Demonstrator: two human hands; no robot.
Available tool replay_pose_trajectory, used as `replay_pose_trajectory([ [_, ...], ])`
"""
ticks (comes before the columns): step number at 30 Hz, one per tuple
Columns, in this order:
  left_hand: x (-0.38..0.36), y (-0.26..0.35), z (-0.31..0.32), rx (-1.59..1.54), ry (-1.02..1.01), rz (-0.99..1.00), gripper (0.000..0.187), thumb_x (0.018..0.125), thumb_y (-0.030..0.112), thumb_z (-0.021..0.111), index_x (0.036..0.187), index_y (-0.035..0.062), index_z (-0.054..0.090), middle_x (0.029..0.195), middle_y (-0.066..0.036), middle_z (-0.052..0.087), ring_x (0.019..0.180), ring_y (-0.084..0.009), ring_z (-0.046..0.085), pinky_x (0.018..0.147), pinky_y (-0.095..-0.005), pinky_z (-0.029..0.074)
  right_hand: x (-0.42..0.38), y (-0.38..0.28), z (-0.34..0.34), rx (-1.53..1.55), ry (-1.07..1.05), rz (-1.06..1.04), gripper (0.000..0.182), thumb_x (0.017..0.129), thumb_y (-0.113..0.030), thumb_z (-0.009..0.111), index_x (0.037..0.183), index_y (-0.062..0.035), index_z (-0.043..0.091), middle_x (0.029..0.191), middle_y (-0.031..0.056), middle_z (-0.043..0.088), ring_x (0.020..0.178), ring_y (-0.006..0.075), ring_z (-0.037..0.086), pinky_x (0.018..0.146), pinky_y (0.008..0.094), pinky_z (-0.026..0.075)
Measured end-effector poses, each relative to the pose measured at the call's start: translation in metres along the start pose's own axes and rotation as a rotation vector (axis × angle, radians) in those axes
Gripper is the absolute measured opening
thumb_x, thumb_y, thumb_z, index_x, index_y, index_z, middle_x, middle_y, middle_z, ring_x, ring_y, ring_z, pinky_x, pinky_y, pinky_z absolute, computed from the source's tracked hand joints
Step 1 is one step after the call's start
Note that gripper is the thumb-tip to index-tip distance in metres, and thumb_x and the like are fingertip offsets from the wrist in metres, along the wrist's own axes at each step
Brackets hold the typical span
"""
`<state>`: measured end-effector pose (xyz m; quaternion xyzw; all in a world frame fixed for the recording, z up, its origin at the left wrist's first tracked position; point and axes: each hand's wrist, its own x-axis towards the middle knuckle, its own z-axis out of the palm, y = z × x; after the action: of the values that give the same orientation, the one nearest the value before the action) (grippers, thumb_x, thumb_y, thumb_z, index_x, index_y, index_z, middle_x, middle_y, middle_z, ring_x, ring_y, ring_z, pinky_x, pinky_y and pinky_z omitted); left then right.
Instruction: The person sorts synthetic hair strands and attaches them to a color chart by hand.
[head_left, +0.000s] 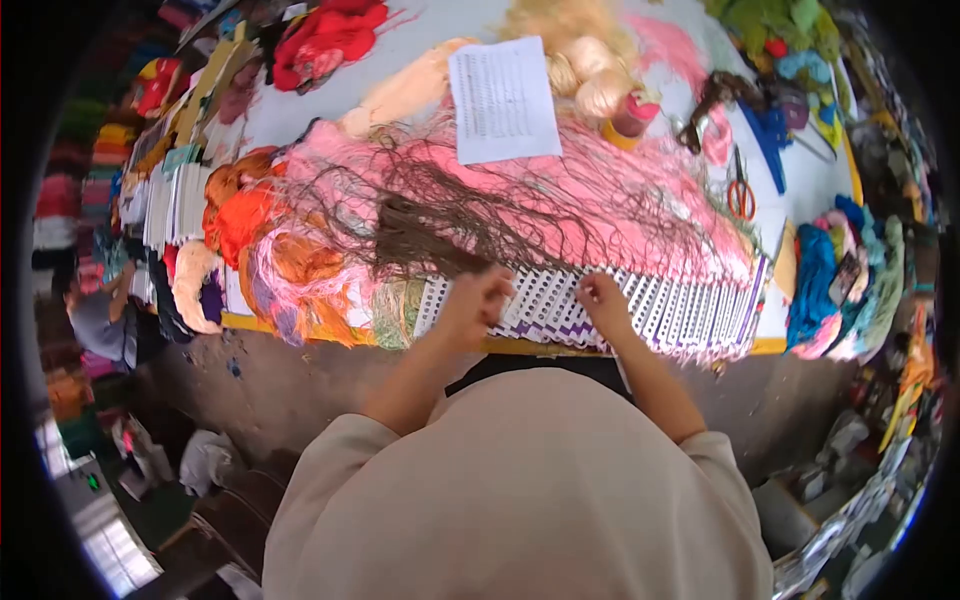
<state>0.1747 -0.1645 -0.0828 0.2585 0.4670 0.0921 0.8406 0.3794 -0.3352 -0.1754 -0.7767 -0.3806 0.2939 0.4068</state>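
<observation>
My left hand (480,305) is closed at the near end of a dark brown thread bundle (420,232); what is in its fingers is hidden. To its right, my right hand (604,303) has its fingers curled in a pinch, and anything between them is too small to make out. Both hands are over a row of white cards with punched holes (668,315), which overlap along the table's near edge. Loose brown strands spread from the bundle across a wide layer of pink thread (640,205) beyond the cards.
A printed sheet (505,100) lies on the pink thread, near a thread spool (632,118). Orange-handled scissors (741,195) are on the right. Orange yarn (245,222) and blue skeins (815,280) flank the work. Another person (100,318) is at far left.
</observation>
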Motion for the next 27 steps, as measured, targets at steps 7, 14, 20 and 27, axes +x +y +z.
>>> replay_pose_trajectory([
  [7,-0.036,-0.026,0.031,0.261,-0.053,0.156,0.02,0.09,0.018,0.057,0.097,0.0001,0.063,0.074,-0.009,0.062,0.045,-0.0075,0.035,0.039,-0.0242,0.023,-0.055,-0.045,-0.016,-0.009,-0.218,-0.06,0.014,0.091,-0.016,0.06,0.089,-0.0023,0.062,0.072,0.0116,0.061,0.065,0.0183,0.058,0.061,0.0302,0.045],
  [14,-0.028,-0.047,0.022,0.347,0.119,0.303,0.027,0.092,0.024,0.057,0.097,-0.0018,0.063,0.066,-0.005,0.058,0.044,-0.007,0.038,0.039,-0.0249,0.026,-0.076,0.034,-0.081,0.114,-0.675,0.061,0.027,0.089,-0.028,0.062,0.103,-0.0045,0.064,0.083,0.0001,0.064,0.077,0.0148,0.06,0.071,0.03,0.047],
  [20,-0.029,-0.102,0.081,0.437,0.13,0.267,0.024,0.088,0.025,0.057,0.089,0.0039,0.068,0.066,-0.004,0.062,0.054,-0.0099,0.049,0.048,-0.0264,0.038,-0.086,0.053,-0.085,0.121,-0.736,0.003,0.027,0.09,-0.028,0.062,0.102,-0.0042,0.064,0.083,0.0011,0.065,0.078,0.0156,0.06,0.071,0.0306,0.047],
  [27,-0.045,-0.134,0.128,0.588,0.219,0.348,0.027,0.086,0.026,0.06,0.077,0.0022,0.066,0.065,-0.004,0.062,0.056,-0.0123,0.053,0.05,-0.0291,0.041,-0.069,0.067,-0.111,0.059,-0.819,-0.097,0.027,0.09,-0.029,0.061,0.1,-0.0039,0.064,0.083,0.0023,0.065,0.078,0.0166,0.061,0.072,0.0312,0.047],
])
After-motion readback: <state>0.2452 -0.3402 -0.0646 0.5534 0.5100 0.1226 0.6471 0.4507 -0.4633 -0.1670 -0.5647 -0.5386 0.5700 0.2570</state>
